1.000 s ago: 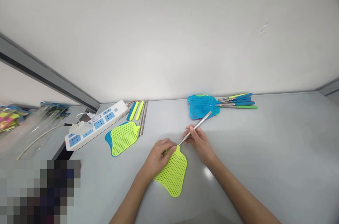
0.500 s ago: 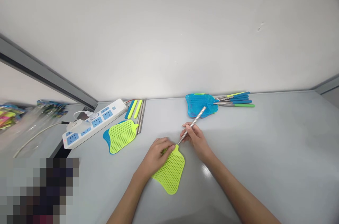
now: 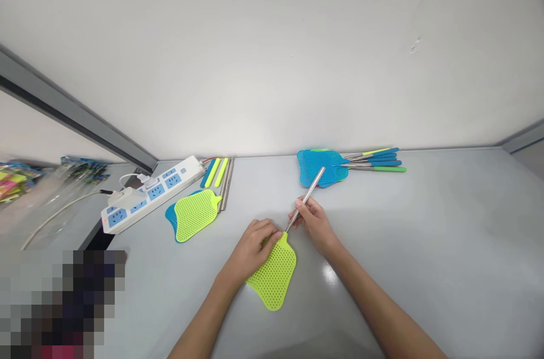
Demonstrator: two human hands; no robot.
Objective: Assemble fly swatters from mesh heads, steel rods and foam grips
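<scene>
In the middle of the table lies a yellow-green fly swatter head point(image 3: 278, 274), its wide end toward me. My left hand point(image 3: 257, 246) is closed on its upper left part, with the thumb beside the neck. A silver metal rod point(image 3: 313, 184) meets the neck and slants up to the right. My right hand point(image 3: 313, 223) pinches this rod near its lower end, between thumb and fingers. The exact joint of rod and neck is partly hidden by the fingers. The rod's free top end points toward a stack of blue fly swatters point(image 3: 317, 169).
Left of centre lie another yellow-green swatter head point(image 3: 198, 214) over a blue one, metal rods point(image 3: 226, 189), and blue and yellow handle grips point(image 3: 221, 173). A white power strip point(image 3: 155, 195) with plugs stands farther left. Plastic packaging point(image 3: 63, 195) lies at the far left. A wall runs behind.
The rod's free end has tipped slightly left and down, with my right hand still on it. My left hand and the swatter head have barely moved. The camera view has shifted a little.
</scene>
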